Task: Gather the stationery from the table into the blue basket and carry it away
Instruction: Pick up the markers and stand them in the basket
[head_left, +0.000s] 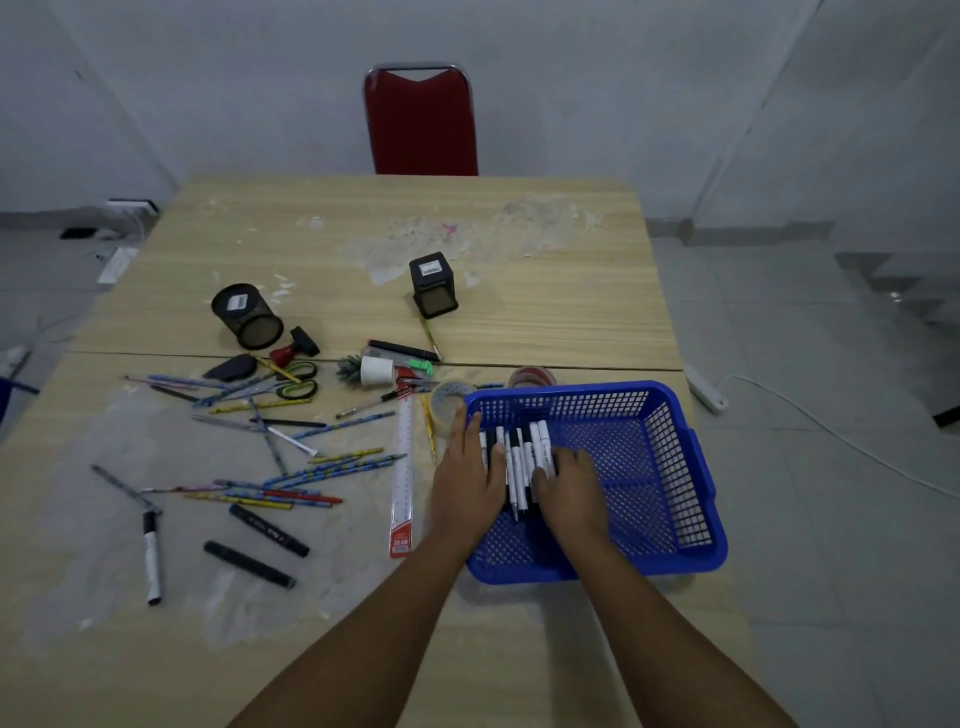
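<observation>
The blue mesh basket (675, 467) stands at the table's right front. Over its left half, several white-and-black markers (519, 457) lie side by side between my hands. My left hand (467, 467) lies along the bundle's left side with straight fingers reaching the basket's rim and its thumb on the markers. My right hand (569, 478) curls its fingers over the markers from the right. Left of the basket lie a clear ruler (402, 467), many scattered pencils (311, 467), two black markers (269, 530), a white marker (151, 558) and scissors (296, 379).
A round mesh pen holder (247, 317) lies on its side and a square one (434, 286) stands mid-table. Two tape rolls (449, 400) sit behind the basket's far left corner. A red chair (421, 124) stands at the far edge. A power strip (704, 389) lies on the floor to the right.
</observation>
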